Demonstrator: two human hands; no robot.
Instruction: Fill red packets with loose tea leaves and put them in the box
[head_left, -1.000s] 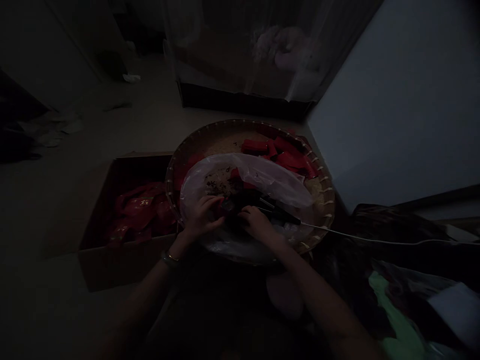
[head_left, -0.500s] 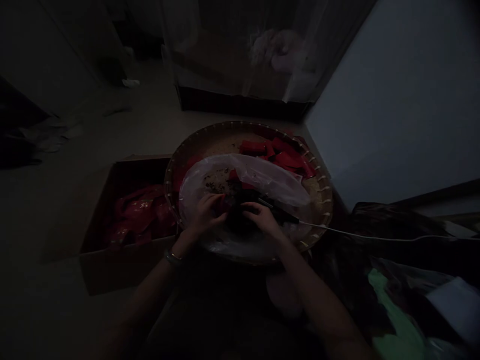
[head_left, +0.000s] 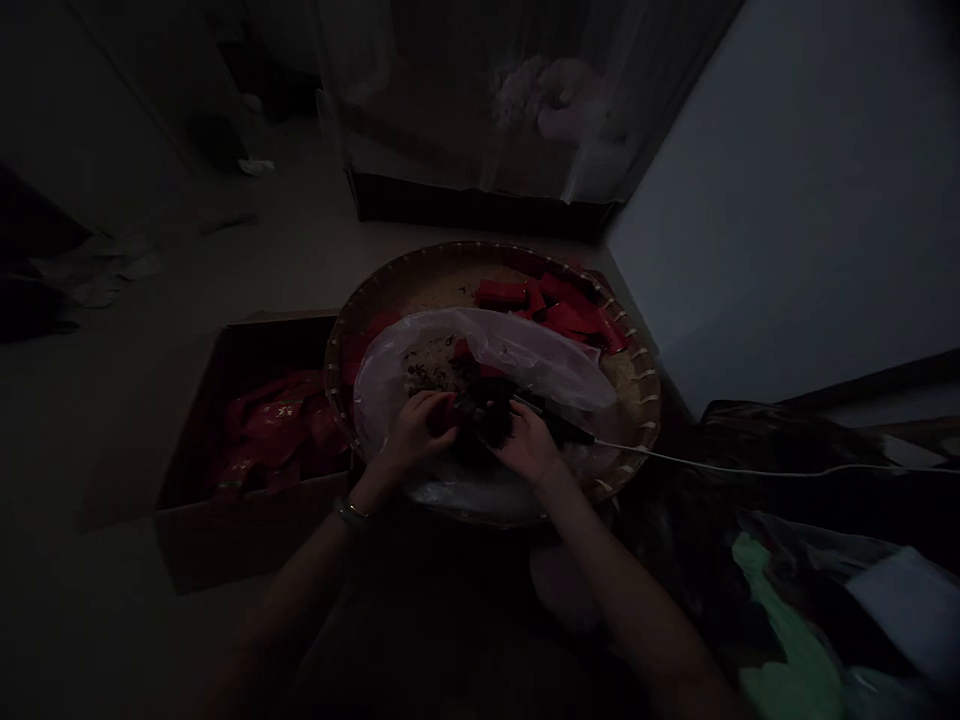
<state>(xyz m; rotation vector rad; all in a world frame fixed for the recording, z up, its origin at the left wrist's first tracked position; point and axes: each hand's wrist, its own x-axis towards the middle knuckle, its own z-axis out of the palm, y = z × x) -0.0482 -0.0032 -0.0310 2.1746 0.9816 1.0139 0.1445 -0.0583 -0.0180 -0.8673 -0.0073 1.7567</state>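
Note:
A round woven bamboo tray (head_left: 646,385) is in front of me, with a clear plastic sheet or bag (head_left: 379,365) spread in it. My left hand (head_left: 412,435) is closed around a small red packet (head_left: 447,408), mostly hidden by the fingers. Facing it, my right hand (head_left: 529,445) has its palm turned up and its fingers curled round a clump of dark, leaf-like loose stuff (head_left: 491,415). The light is too dim to tell exactly what this is. Just beyond the right hand lies a black device (head_left: 566,425) with a white cord.
Red packets (head_left: 577,315) lie at the tray's far right. Left of the tray, an open cardboard box (head_left: 247,515) holds more red packets (head_left: 281,415). The white cord (head_left: 720,467) runs off right, past a wall (head_left: 787,200) and piled bags and cloth (head_left: 787,620).
My right hand has turned palm-up and lifted a dark clump toward the red packet. My left hand stays nearly in place. The view has shifted slightly.

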